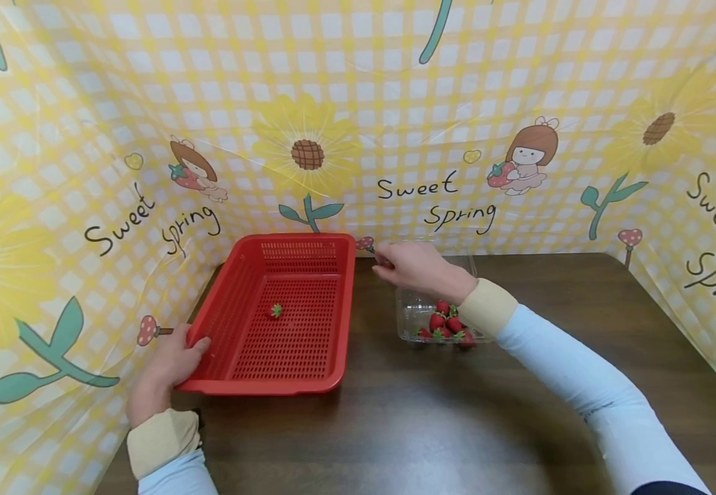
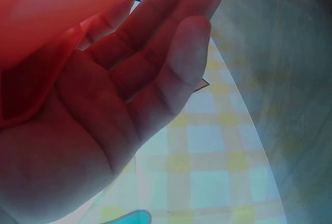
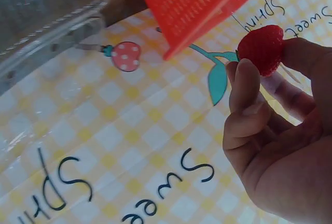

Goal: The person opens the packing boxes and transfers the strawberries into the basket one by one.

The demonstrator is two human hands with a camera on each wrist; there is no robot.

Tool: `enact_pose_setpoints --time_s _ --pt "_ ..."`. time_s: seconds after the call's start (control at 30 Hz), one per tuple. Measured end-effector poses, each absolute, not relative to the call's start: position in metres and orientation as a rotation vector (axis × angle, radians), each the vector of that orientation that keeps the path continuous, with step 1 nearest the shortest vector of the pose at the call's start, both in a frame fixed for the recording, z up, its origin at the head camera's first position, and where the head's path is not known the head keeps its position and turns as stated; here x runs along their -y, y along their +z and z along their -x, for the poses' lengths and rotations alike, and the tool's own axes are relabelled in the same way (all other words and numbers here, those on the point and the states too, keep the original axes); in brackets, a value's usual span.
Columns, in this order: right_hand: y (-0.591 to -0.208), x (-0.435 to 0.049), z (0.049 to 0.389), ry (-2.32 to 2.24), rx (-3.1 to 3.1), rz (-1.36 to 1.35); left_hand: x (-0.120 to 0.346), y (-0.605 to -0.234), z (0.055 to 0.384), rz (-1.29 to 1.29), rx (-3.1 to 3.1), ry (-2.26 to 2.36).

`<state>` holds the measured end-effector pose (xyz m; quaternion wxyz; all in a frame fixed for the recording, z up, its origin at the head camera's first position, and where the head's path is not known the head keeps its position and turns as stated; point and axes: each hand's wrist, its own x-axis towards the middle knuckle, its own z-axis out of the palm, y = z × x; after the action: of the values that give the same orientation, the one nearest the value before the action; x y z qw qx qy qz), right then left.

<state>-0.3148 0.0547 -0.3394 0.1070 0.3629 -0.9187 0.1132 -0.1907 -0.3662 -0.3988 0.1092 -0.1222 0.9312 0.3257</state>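
Note:
A strawberry (image 3: 261,50) is pinched between the thumb and fingers of my right hand (image 1: 416,266), mostly hidden behind the hand in the head view. That hand is over the far side of a clear plastic box (image 1: 404,324), which holds several strawberries (image 1: 437,322). To the left stands a red slatted basket (image 1: 349,302) with one strawberry (image 1: 274,311) on its floor. My left hand (image 1: 170,361) holds the basket's near left rim, thumb over the edge. In the left wrist view its fingers (image 2: 189,53) curve beneath the rim on the outer side.
Both containers stand on a dark wooden table (image 1: 395,426). A yellow checked cloth (image 1: 388,103) with flowers and lettering rises behind the table and along both sides, close to the basket's far and left edges.

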Motion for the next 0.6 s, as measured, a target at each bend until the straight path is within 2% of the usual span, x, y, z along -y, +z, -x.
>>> enact_pose_setpoints --time_s 0.6 --pt "-0.330 0.019 0.328 0.428 2.724 -1.288 0.367 -0.399 0.190 0.338 -2.748 0.963"
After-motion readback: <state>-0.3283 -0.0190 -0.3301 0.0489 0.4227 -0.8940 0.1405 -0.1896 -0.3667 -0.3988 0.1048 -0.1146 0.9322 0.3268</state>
